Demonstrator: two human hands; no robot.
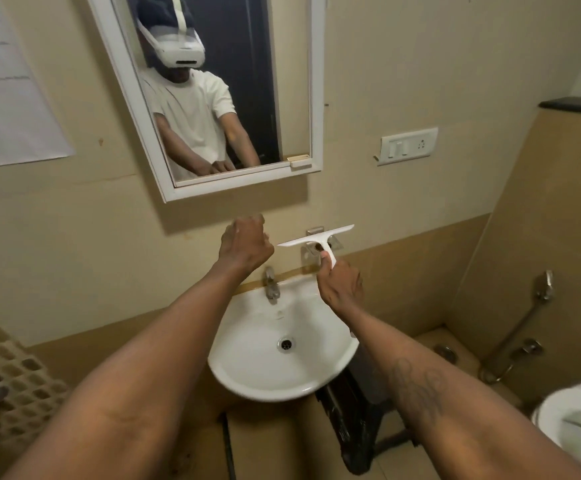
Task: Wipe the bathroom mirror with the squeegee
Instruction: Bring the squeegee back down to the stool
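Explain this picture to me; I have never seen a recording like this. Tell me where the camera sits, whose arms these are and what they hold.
There is no machine here: a person works with bare hands. The single picture comes from a wide-angle camera worn on the head, looking forward and down. The white headset shows reflected in the mirror. The two arms reaching in from below are that person's own. The right hand grips the handle of a white squeegee, blade up, below the mirror and not touching the glass. The left hand is beside it, fingers curled, holding nothing. Under the hands is a white sink with its tap. A switch plate is on the wall to the right, and part of a toilet shows at the lower right.
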